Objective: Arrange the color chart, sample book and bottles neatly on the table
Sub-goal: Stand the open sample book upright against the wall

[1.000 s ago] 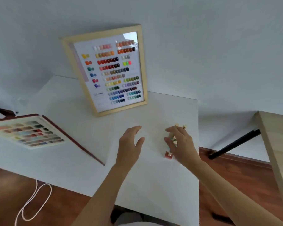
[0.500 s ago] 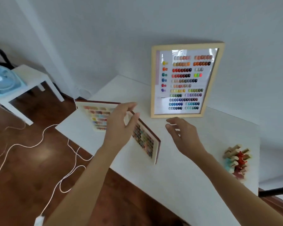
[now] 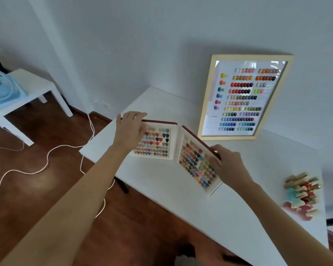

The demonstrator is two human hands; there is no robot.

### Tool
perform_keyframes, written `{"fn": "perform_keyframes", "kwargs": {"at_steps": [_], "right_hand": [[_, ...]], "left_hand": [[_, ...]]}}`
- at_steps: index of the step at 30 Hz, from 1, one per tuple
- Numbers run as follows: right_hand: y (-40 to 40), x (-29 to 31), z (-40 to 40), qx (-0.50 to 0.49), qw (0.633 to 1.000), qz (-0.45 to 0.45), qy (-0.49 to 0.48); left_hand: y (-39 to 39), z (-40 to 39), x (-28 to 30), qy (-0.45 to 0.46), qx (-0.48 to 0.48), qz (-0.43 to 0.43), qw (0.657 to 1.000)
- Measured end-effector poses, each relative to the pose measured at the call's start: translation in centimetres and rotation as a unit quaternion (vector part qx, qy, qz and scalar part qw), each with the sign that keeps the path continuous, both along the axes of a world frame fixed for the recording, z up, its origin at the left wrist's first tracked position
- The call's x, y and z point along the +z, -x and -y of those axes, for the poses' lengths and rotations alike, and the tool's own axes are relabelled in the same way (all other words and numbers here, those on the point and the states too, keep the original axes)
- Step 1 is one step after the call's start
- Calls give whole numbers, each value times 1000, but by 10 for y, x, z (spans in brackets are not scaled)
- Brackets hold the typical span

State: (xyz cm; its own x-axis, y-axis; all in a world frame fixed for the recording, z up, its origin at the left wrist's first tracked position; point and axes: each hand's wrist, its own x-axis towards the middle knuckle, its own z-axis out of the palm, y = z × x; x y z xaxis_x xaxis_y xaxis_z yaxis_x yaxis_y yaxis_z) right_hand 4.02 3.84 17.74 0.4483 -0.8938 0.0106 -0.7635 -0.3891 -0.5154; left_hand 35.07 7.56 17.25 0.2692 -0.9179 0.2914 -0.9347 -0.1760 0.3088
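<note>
The sample book (image 3: pixel 173 148) lies open on the white table (image 3: pixel 229 212), its two pages full of small coloured nail tips, dark red cover edges showing. My left hand (image 3: pixel 130 129) grips the far left edge of its left page. My right hand (image 3: pixel 229 166) holds the right page's outer edge, which is lifted off the table. The framed colour chart (image 3: pixel 244 96) leans upright against the wall behind the book. A cluster of small bottles (image 3: pixel 302 194) with gold caps stands near the table's right edge, blurred.
A low white side table (image 3: pixel 33 96) with a pale blue fan (image 3: pixel 0 89) stands at the left. White cables (image 3: pixel 46 162) trail over the wooden floor beside the table's left edge. The wall runs directly behind the table.
My view swung left, away from the bottles. Both hands left the bottles, reached across to the sample book and took hold of its two outer edges; the book now lies further open.
</note>
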Motion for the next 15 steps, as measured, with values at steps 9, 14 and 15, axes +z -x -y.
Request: {"fn": "perform_keyframes", "kwargs": {"at_steps": [9,14,15], "right_hand": [[-9,-5,28,33,997,-39,55],[-36,-1,60,58,996,-34,53],[-44,0,67,63,996,-30,50]], "left_hand": [[-38,26,-9,-22,-58,13,998],[-59,37,-4,2,-43,13,999],[-64,39,-2,9,-34,13,999]]}}
